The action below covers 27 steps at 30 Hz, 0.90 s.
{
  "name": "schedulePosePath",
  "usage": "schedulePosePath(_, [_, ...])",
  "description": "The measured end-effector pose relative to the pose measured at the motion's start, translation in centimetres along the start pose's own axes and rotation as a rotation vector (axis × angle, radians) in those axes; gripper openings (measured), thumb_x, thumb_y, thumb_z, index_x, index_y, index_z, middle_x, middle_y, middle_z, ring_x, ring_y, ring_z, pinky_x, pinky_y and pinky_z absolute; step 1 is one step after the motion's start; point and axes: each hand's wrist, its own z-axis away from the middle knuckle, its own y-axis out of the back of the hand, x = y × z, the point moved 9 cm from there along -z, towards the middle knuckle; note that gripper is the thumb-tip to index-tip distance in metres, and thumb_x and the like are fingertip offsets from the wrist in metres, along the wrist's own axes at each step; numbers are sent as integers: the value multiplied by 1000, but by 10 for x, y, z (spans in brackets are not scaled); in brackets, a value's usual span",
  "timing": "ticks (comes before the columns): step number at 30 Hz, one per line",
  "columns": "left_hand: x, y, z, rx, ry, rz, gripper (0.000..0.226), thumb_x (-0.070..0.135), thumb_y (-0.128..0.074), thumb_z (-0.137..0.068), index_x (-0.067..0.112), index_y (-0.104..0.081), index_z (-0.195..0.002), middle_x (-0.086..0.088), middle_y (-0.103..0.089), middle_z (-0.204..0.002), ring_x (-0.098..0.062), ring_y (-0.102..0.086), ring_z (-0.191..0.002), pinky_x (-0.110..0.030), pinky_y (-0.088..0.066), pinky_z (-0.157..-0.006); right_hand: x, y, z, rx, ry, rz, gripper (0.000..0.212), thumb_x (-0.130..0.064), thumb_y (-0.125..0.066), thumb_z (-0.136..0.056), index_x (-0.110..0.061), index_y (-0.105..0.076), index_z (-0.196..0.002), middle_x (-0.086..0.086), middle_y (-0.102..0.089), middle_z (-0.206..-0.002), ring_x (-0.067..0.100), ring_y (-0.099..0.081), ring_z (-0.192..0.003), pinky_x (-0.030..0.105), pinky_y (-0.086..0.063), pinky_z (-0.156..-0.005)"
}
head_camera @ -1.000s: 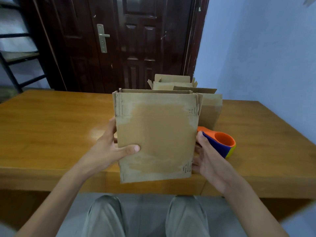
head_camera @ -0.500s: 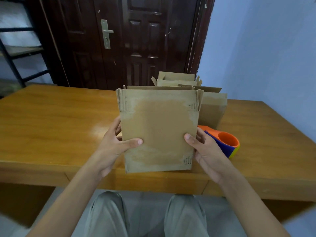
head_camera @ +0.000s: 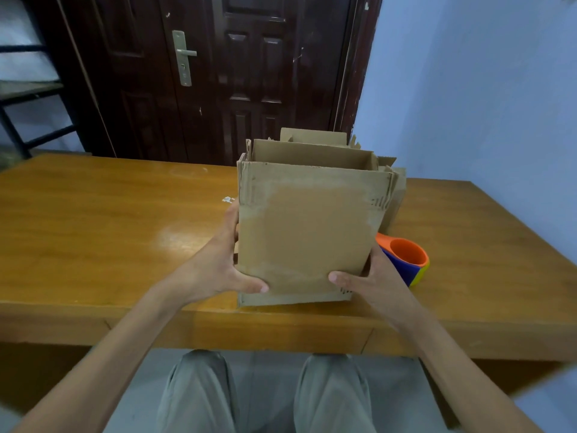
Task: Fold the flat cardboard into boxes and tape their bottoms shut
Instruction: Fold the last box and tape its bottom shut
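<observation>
Head view: left hand (head_camera: 218, 270) and right hand (head_camera: 371, 284) grip the box (head_camera: 306, 232) at its sides, squaring it open; flaps next, then dispenser (head_camera: 406, 260) beside it.

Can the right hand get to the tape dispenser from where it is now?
Probably yes: the tape dispenser sits on the table right beside the right hand, nothing between, but that hand must let go of the box first.

dark wooden door (head_camera: 237, 73) behind a glossy wooden table (head_camera: 109, 239) — pale blue wall (head_camera: 474, 89) at right
</observation>
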Motion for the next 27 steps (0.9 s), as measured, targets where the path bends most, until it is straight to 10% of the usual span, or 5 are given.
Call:
schedulePosePath(12, [-30, -1, -3, 277, -28, 197, 112, -4, -92, -62, 30, -39, -154, 17, -68, -129, -6, -65, -123, -17, -57, -87, 15, 3, -6, 41, 11, -58, 84, -18, -89, -78, -34, -46, -148, -14, -69, -132, 7, -65, -124, 25, -58, -93])
schedulePosePath(18, [-39, -11, -12, 185, -21, 120, 118, -6, -94, -64, 30, -26, -153, 41, -59, -118, 13, -57, -120, -5, -50, -86, 32, 6, -4, 69, -7, 15, 92, -18, -92, -74, -33, -42, -150, -26, -65, -128, -5, -60, -121, 12, -52, -90])
schedulePosePath(27, [-56, -4, -31, 160, -7, 41, 127, 14, -99, -66, 37, -12, -156, 18, -45, -143, 18, -47, -125, -1, -47, -84, 33, 10, -26, 51, 28, 101, 93, -19, -91, -79, -36, -37, -152, -34, -62, -129, -10, -58, -123, 9, -50, -91])
